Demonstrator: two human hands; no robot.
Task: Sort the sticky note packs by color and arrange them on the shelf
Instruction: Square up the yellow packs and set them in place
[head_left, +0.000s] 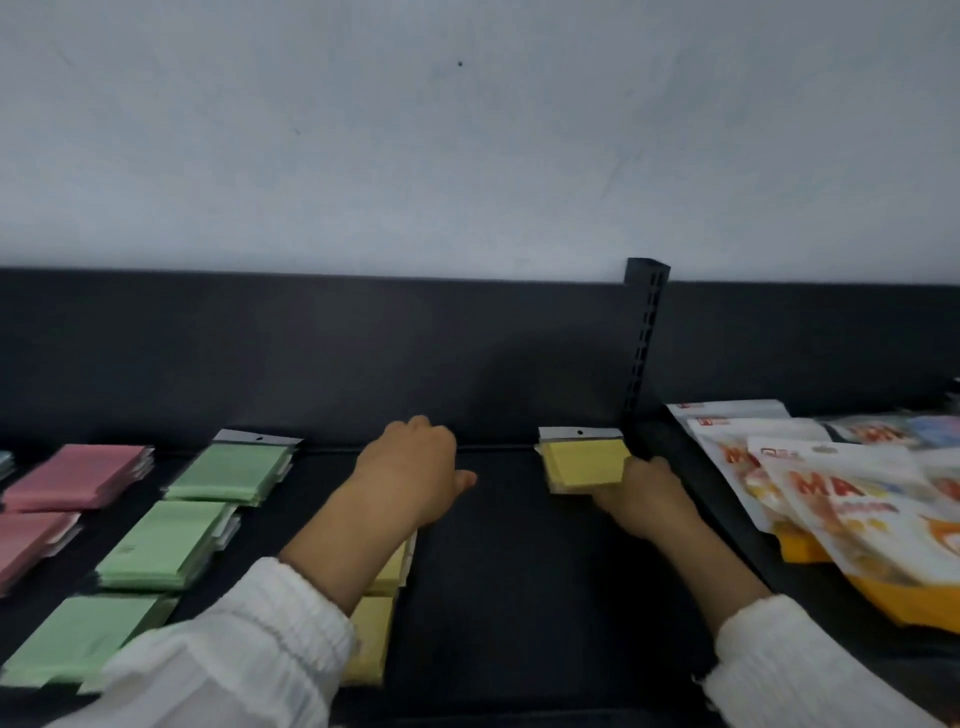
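Sticky note packs lie in colour columns on the black shelf (509, 571). Pink packs (78, 475) are at the far left, with green packs (228, 473) in a column beside them. My left arm crosses a column of yellow packs (371, 634). My left hand (415, 467) lies knuckles up over the far end of that column, thumb pointing right; what is under its fingers is hidden. At the back right, my right hand (644, 493) grips the near right corner of a yellow pack (584, 462) that lies next to the slotted upright.
A black slotted upright (644, 343) divides the shelf. Right of it lie several white and orange snack bags (831, 499). A dark back panel and a pale wall rise behind. Bare black shelf lies between my two hands.
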